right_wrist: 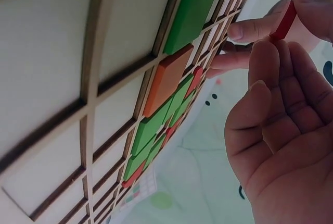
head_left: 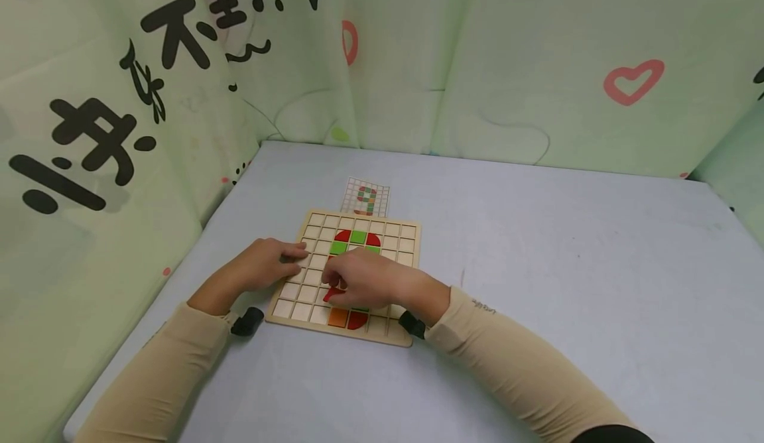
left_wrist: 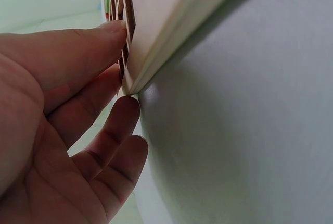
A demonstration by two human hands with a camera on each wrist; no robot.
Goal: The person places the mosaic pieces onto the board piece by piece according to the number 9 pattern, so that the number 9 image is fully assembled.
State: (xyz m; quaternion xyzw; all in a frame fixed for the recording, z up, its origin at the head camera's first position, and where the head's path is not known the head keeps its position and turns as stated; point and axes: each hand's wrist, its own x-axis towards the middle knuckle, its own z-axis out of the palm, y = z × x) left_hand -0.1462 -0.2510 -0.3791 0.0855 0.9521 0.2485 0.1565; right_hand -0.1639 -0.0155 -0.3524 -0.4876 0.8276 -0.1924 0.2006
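Observation:
A wooden grid board [head_left: 297,293] lies on the table, several coloured tiles set in its squares. My right hand [head_left: 367,277] is over the board's lower middle and pinches a red tile [right_wrist: 283,22] between thumb and fingertips. Near it, an orange tile [head_left: 337,317] and a red rounded tile [head_left: 357,321] fill squares in a lower row. Farther up are a green tile [head_left: 358,237] and more red and green ones; the right hand hides part of the pattern. With fingers nearly straight, my left hand [head_left: 268,264] touches the board's left edge, fingertips at its rim [left_wrist: 151,70].
Behind the board, a pattern card [head_left: 350,194] with a printed grid of coloured shapes lies partly under its far edge. The pale table [head_left: 537,264] extends to the right. A light green curtain [head_left: 507,65] hangs behind the table and along its left side.

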